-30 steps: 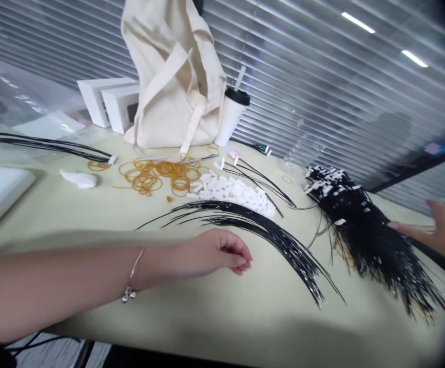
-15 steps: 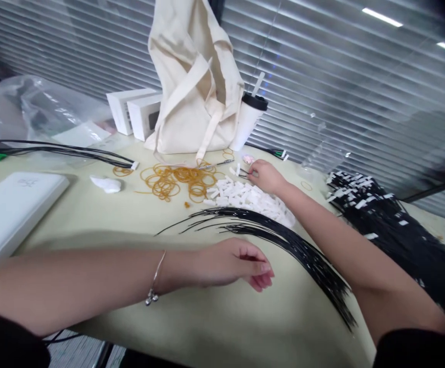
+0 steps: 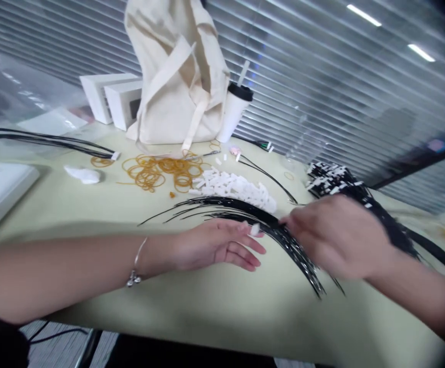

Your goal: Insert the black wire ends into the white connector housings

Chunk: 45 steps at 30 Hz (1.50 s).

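My left hand (image 3: pixel 218 246) hovers at the near side of a loose bundle of black wires (image 3: pixel 245 207). Thumb and forefinger pinch a small white connector (image 3: pixel 255 229); the other fingers are stretched out. My right hand (image 3: pixel 337 235) is smeared by motion above the right part of the bundle. Its fingertips point at the wires, and whether they grip one is not clear. Behind the bundle lies a heap of white connectors (image 3: pixel 232 186). A thin black wire pair (image 3: pixel 270 177) with a white connector at its far end rests on the table just right of the heap.
Tangled amber rubber bands (image 3: pixel 172 171) lie left of the heap. A cloth bag (image 3: pixel 176 102), white boxes (image 3: pixel 120 102) and a lidded cup (image 3: pixel 235 112) stand at the back. Black wires with white ends (image 3: pixel 337 179) are piled right. A white slab (image 3: pixel 2 191) lies left.
My right hand has come back from beyond the heap to over the wire bundle. A wire pair now lies there. In my left fingers a white connector now shows.
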Each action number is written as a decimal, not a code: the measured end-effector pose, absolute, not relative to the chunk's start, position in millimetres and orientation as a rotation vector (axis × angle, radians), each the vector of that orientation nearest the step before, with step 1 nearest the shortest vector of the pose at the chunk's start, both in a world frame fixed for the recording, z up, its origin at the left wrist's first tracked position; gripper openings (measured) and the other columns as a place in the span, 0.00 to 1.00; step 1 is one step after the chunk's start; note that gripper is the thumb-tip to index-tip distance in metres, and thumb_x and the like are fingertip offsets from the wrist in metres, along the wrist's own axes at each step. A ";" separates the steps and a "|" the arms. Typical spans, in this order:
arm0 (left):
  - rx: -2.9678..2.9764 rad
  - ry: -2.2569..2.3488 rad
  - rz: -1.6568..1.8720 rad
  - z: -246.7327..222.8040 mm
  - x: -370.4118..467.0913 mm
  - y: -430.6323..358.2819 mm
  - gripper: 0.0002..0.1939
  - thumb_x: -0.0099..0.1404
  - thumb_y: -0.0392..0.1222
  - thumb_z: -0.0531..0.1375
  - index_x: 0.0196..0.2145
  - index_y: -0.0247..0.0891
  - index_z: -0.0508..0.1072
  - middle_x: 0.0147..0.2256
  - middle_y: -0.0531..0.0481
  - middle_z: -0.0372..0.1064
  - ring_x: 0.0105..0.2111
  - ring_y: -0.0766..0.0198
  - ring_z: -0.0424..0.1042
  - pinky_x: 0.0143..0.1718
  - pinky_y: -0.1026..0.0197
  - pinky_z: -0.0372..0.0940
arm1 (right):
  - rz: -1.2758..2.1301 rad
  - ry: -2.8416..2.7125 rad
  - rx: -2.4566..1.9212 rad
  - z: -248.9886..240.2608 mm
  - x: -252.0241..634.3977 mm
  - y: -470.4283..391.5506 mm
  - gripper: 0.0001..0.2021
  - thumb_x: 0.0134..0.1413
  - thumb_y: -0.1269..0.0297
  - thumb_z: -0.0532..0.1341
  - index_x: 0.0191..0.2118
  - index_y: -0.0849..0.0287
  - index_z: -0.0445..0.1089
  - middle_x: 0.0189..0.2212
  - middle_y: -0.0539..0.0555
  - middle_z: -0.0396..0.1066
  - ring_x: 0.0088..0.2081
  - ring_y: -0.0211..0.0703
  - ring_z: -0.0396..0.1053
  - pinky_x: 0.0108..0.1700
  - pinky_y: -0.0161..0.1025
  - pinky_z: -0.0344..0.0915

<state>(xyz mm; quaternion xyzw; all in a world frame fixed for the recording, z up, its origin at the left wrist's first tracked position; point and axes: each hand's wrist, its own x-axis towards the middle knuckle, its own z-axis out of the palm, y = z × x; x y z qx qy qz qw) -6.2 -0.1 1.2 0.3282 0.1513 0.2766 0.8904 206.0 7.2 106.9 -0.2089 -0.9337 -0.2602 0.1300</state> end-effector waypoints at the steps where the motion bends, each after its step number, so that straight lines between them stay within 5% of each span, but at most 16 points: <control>1: 0.671 0.309 0.586 1.4 -6.0 -1.0 0.25 0.51 0.52 0.67 0.42 0.32 0.74 0.36 0.43 0.73 0.33 0.61 0.75 0.40 0.57 0.68 | -0.789 -2.725 -0.412 97.3 204.9 -4.1 0.07 0.51 0.67 0.59 0.25 0.59 0.61 0.27 0.52 0.68 0.28 0.36 0.60 0.29 0.37 0.57; 5: 0.651 0.397 0.616 2.0 -5.5 -4.0 0.11 0.53 0.36 0.67 0.36 0.33 0.76 0.30 0.48 0.75 0.31 0.66 0.75 0.39 0.61 0.69 | -0.829 -2.660 -0.189 68.8 205.4 -22.7 0.07 0.46 0.66 0.63 0.27 0.61 0.63 0.34 0.56 0.69 0.32 0.41 0.64 0.32 0.40 0.61; 8: 0.604 0.423 0.625 2.5 -4.9 -4.2 0.11 0.53 0.32 0.67 0.36 0.35 0.77 0.33 0.48 0.76 0.35 0.66 0.75 0.41 0.61 0.69 | -0.680 -2.692 -0.311 66.4 211.0 -30.2 0.03 0.49 0.67 0.59 0.30 0.62 0.65 0.36 0.56 0.70 0.34 0.41 0.65 0.33 0.40 0.62; 16: 0.700 0.427 0.511 3.2 -2.3 -7.6 0.08 0.53 0.30 0.65 0.33 0.34 0.76 0.32 0.49 0.75 0.29 0.70 0.73 0.36 0.65 0.67 | -0.563 -2.769 -0.437 81.2 225.0 -61.1 0.15 0.54 0.70 0.47 0.32 0.55 0.71 0.40 0.53 0.72 0.41 0.44 0.66 0.40 0.43 0.65; 22: 1.155 0.703 0.459 4.7 -0.8 -19.8 0.06 0.54 0.34 0.63 0.32 0.32 0.73 0.29 0.52 0.70 0.28 0.71 0.67 0.34 0.66 0.63 | -0.222 -2.691 -0.703 52.0 222.3 -68.2 0.13 0.54 0.75 0.49 0.34 0.58 0.70 0.33 0.53 0.73 0.35 0.39 0.68 0.39 0.39 0.68; 27: 1.642 0.829 0.536 1.5 -1.0 -26.1 0.08 0.57 0.39 0.58 0.34 0.34 0.74 0.28 0.51 0.70 0.28 0.69 0.66 0.30 0.67 0.61 | 0.142 -2.584 -1.008 38.3 229.6 -53.0 0.10 0.54 0.59 0.57 0.42 0.54 0.68 0.41 0.58 0.66 0.44 0.43 0.67 0.40 0.40 0.71; 36: 1.911 0.671 0.603 -4.1 -3.1 -25.0 0.08 0.58 0.35 0.57 0.34 0.33 0.75 0.29 0.49 0.71 0.29 0.69 0.68 0.33 0.68 0.61 | 0.328 -2.662 -1.193 20.7 181.4 48.2 0.04 0.55 0.65 0.57 0.35 0.57 0.69 0.36 0.52 0.66 0.37 0.34 0.66 0.41 0.34 0.65; 45: 1.945 0.630 0.566 -5.2 -4.0 -20.8 0.09 0.59 0.35 0.56 0.36 0.32 0.75 0.29 0.49 0.70 0.29 0.68 0.68 0.33 0.67 0.61 | 0.351 -2.615 -1.239 11.4 169.4 48.9 0.05 0.54 0.66 0.58 0.33 0.57 0.71 0.34 0.51 0.67 0.33 0.32 0.65 0.34 0.32 0.62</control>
